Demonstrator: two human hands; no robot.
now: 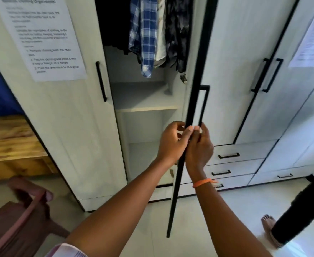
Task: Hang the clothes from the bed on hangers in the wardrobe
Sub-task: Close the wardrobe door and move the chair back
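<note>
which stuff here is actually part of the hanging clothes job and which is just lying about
Part of the job:
- wardrobe door, its edge gripped by left hand and right hand
- plaid shirt hanging inside
- dark garment beside it

Just there:
- printed sheet on the left door
- wooden chair
- drawers

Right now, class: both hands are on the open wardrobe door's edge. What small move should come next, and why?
Probably swing the door wider. Both the left hand and right hand grip its edge, it stands edge-on in front of the hanging shirts, and neither hand holds clothes.
</note>
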